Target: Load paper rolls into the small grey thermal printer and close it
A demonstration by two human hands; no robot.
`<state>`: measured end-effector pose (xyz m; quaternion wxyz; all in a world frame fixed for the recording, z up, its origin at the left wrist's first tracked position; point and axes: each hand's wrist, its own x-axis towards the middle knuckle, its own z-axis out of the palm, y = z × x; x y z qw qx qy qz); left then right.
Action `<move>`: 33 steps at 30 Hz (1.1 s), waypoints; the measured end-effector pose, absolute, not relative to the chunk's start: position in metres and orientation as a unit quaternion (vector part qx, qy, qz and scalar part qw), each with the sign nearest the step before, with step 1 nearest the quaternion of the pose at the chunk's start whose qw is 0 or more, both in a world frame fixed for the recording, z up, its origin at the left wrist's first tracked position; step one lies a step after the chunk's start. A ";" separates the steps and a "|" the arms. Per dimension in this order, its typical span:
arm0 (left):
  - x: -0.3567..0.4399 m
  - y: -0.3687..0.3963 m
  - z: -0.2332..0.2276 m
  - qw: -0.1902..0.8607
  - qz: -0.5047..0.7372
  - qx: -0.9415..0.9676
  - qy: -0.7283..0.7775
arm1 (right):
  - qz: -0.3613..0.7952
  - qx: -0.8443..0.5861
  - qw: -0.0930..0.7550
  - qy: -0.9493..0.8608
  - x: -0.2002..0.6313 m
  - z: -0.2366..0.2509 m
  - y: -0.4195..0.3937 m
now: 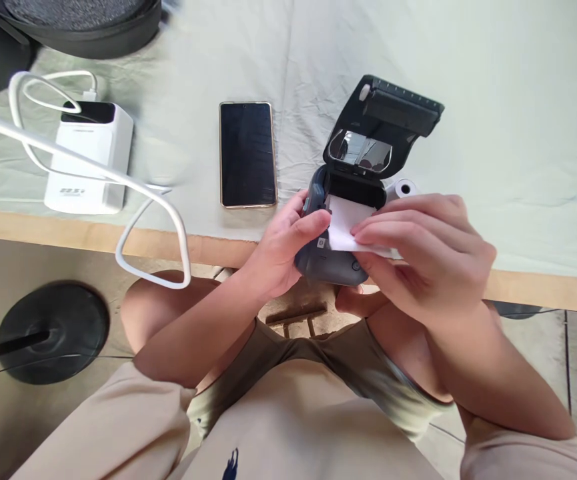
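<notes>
A dark handheld label printer (313,257) is held over the table's front edge, its hinged lid (355,120) swung up and back. Gripping the printer's left side is my left hand (283,243), thumb over the body's edge. White paper (345,223) comes out of the roll compartment and lies across the front of the printer. My right hand (428,253) pinches the paper's right end between thumb and fingers. Just behind those fingers a white paper roll (404,189) shows its round end; the rest of it is partly hidden.
A smartphone (248,155) with a dark screen lies left of the printer. Farther left is a white power bank (88,160) with a looping white cable (178,233). A black case (93,30) sits at the back left. A round black stand base (53,331) rests on the floor.
</notes>
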<state>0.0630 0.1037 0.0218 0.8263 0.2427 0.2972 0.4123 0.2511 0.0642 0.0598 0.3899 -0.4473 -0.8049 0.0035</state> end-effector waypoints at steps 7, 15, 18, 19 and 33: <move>0.062 0.101 0.025 0.809 0.405 0.271 0.329 | 0.044 -0.464 0.485 -0.740 0.258 0.060 0.071; 0.061 0.097 0.020 0.777 0.426 0.313 0.342 | 0.114 -0.554 0.505 -0.651 0.274 0.063 0.082; 0.060 0.094 0.017 0.768 0.451 0.307 0.335 | 0.128 -0.573 0.474 -0.657 0.267 0.069 0.076; 0.060 0.093 0.015 0.769 0.454 0.305 0.331 | 0.150 -0.571 0.461 -0.662 0.265 0.069 0.074; 0.058 0.098 0.020 0.802 0.420 0.290 0.311 | 0.498 -0.509 0.375 -0.594 0.258 0.052 0.078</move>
